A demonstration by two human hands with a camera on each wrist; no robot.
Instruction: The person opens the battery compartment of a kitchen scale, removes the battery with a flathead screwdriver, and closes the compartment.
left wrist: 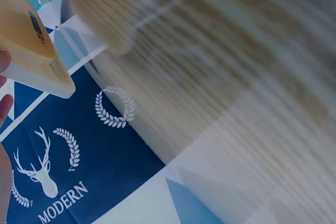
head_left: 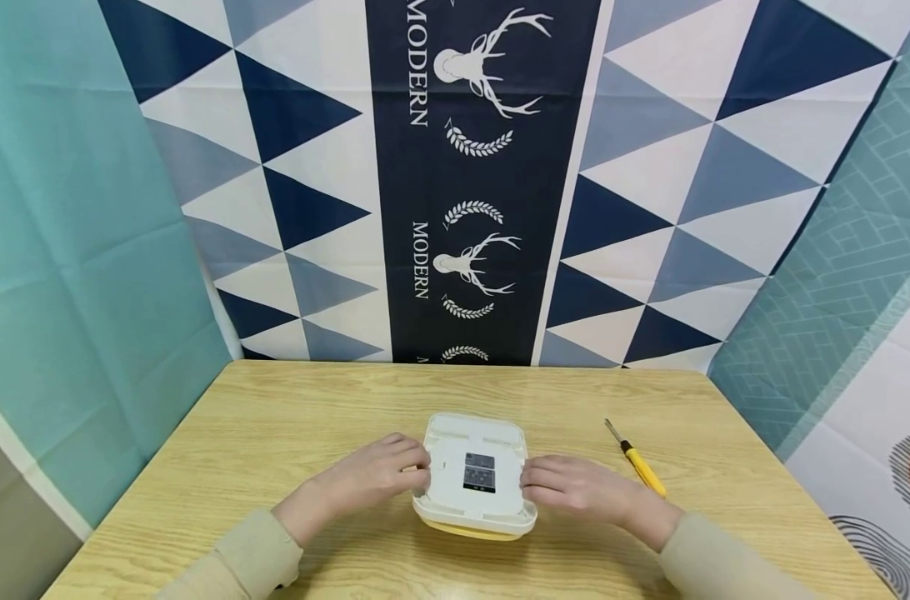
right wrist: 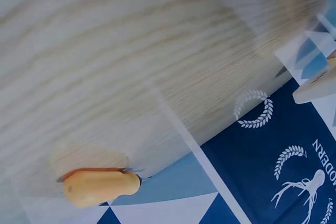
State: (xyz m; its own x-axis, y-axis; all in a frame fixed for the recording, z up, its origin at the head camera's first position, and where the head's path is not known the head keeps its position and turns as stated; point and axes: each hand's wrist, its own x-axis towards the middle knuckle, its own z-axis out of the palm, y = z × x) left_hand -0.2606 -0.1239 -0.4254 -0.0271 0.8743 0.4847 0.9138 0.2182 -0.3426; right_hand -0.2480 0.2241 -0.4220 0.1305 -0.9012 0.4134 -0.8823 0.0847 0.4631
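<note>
A rounded-square white device [head_left: 446,493] with a yellow side beneath is held tilted over the wooden table. Its white face, with a dark printed label in the middle, is turned up toward the head view. My left hand [head_left: 386,473] grips its left edge, and my right hand [head_left: 571,483] holds the opposite edge. The left wrist view catches the yellow side of the device [left wrist: 29,38] and some left fingertips at the frame's edge. Only a corner of the device [right wrist: 317,87] appears in the right wrist view, where the right hand is out of sight.
A yellow-handled screwdriver [head_left: 645,471] lies on the table [head_left: 335,400] to the right, just beyond my right forearm. Behind the table's far edge hangs a patterned cloth [head_left: 462,183] with triangles and deer heads. A teal cloth [head_left: 87,250] hangs along the left side.
</note>
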